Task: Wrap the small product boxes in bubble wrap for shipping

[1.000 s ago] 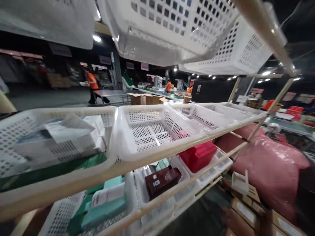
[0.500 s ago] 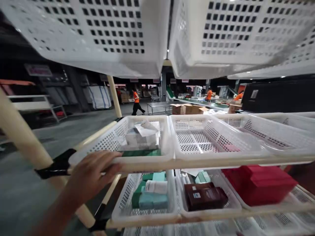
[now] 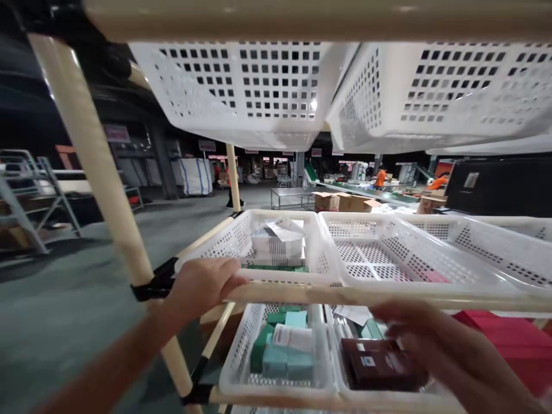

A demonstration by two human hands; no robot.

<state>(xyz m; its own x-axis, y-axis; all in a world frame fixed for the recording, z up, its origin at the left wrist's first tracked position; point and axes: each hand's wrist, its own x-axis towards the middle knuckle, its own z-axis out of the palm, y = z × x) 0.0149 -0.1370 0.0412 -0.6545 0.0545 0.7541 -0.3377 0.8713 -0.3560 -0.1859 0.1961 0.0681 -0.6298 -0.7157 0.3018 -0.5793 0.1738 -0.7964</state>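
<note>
My left hand (image 3: 207, 287) is wrapped over the front rim of a white perforated basket (image 3: 323, 253), at its left corner by the shelf rail. Inside that basket lie a stack of white boxes (image 3: 278, 248) with loose paper on top and some green boxes. Smeared by motion, my right hand (image 3: 431, 339) hangs in front of the lower shelf, beside a dark brown box (image 3: 373, 365) in the second lower basket (image 3: 334, 368); whether its fingers hold anything cannot be made out. Teal and green boxes (image 3: 284, 351) with a white paper fill the lower left basket (image 3: 235, 359).
A cream pipe rack post (image 3: 95, 161) stands at left, and a pipe (image 3: 319, 23) crosses overhead above more white baskets (image 3: 276, 86). Red boxes (image 3: 504, 345) sit at lower right. Farther off are a metal table (image 3: 293, 192), cartons (image 3: 345, 202) and people in orange.
My right hand has come into view from the lower right, over the brown box's side. The view has shifted so the rack appears farther right and lower. My left hand stays at the basket's corner.
</note>
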